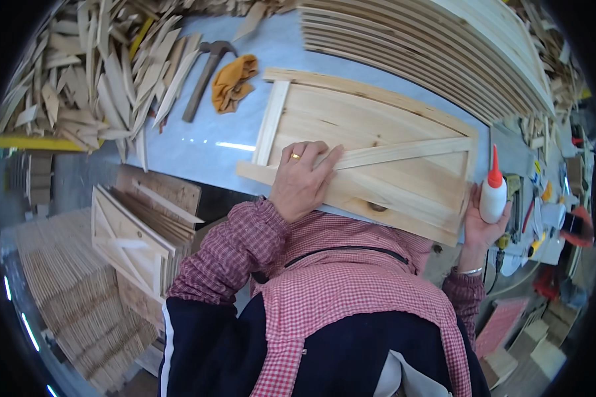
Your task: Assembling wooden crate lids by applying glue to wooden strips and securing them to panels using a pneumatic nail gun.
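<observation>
A pale wooden panel point(377, 126) framed with strips lies on the table in front of me. A diagonal wooden strip point(404, 152) crosses it, its right end at the frame's right upright. My left hand point(304, 175), a ring on one finger, bends its fingers round the strip's left end, near the panel's near edge. Some of those fingertips are hidden. At the panel's right end, my right hand point(481, 228) holds a white glue bottle point(493, 200) upright, its red nozzle pointing up. The bottle rests against the palm and fingers.
A hammer point(208, 76) and an orange-brown cloth point(233, 84) lie left of the panel. Wood offcuts point(112, 73) are heaped at the far left. Stacked boards point(404, 49) stand beyond the panel. Finished-looking panels point(129, 241) sit at lower left. A nail gun point(512, 192) lies at right.
</observation>
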The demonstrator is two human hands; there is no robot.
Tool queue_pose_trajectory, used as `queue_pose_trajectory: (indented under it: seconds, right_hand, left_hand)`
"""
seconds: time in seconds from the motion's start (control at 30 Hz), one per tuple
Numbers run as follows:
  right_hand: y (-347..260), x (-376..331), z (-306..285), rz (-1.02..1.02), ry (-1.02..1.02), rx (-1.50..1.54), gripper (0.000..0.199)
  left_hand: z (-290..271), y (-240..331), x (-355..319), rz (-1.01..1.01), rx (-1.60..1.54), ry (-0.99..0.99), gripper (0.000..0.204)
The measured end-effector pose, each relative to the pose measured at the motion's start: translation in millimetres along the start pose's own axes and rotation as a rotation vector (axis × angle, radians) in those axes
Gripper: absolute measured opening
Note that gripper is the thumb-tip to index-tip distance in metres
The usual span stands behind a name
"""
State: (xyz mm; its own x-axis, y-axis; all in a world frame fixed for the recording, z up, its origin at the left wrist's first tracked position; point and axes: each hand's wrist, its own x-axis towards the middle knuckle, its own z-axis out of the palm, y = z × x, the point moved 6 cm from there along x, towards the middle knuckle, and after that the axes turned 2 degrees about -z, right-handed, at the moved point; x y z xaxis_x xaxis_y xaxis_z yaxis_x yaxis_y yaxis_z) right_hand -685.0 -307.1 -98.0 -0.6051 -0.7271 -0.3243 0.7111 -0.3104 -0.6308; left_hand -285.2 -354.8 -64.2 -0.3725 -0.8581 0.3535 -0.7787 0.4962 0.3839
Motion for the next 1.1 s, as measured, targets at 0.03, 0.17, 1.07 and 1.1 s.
queue_pose_trajectory:
  seconds: [0.03, 0.17, 1.07, 1.1]
  right_hand:
    - [2, 1, 0, 0.016, -0.009, -0.004, 0.055]
    - [-2, 2, -5, 0.007, -0.034, -0.001, 0.056]
    - [-12, 9, -20, 0.048, -0.047, -0.051, 0.054]
    - [-12, 10, -20, 0.071, -0.098, -0.047, 0.054]
  left_hand:
    - [-7, -4, -2, -0.001, -0.019, 0.058, 0.044]
    - [-43, -61, -9, -0.299, -0.137, 0.146, 0.041]
    - [-120, -285, 29, -0.599, 0.675, 0.089, 0.030]
    - [-124, -282, 28, -0.607, 0.673, 0.104, 0.030]
